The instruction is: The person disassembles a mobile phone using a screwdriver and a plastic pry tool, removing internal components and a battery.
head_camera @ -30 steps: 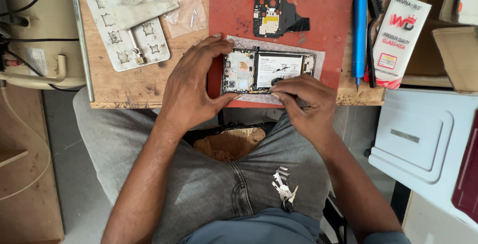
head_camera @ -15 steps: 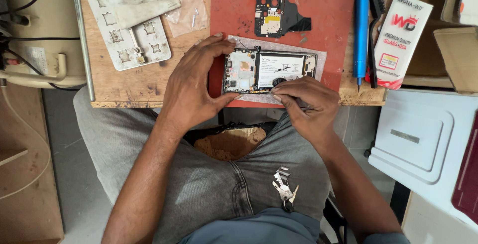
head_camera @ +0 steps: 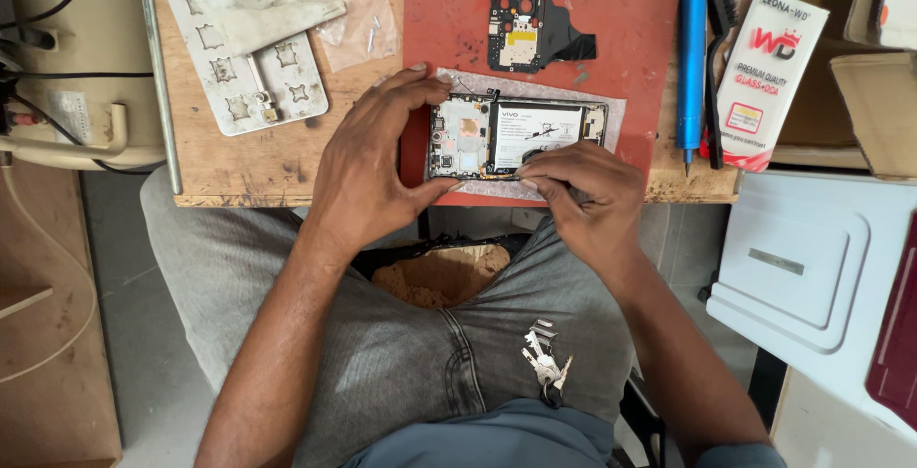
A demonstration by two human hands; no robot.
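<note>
An opened phone [head_camera: 521, 136] with its battery and circuit board exposed lies on a red mat [head_camera: 630, 43] at the near edge of a wooden bench. My left hand [head_camera: 368, 158] clamps the phone's left end between thumb and fingers. My right hand [head_camera: 583, 196] pinches a thin tool against the phone's lower edge, near the middle. A removed black inner cover [head_camera: 530, 29] lies on the mat farther back.
A blue screwdriver [head_camera: 693, 57] and a black brush [head_camera: 718, 19] lie right of the mat, beside a white and red packet [head_camera: 769, 72]. A metal jig plate [head_camera: 253, 76] with a cloth sits at left. Keys [head_camera: 544, 365] hang at my lap. A white box [head_camera: 812, 267] stands at right.
My right hand's fingertips have shifted slightly left along the phone's lower edge. The left hand has kept its hold on the phone.
</note>
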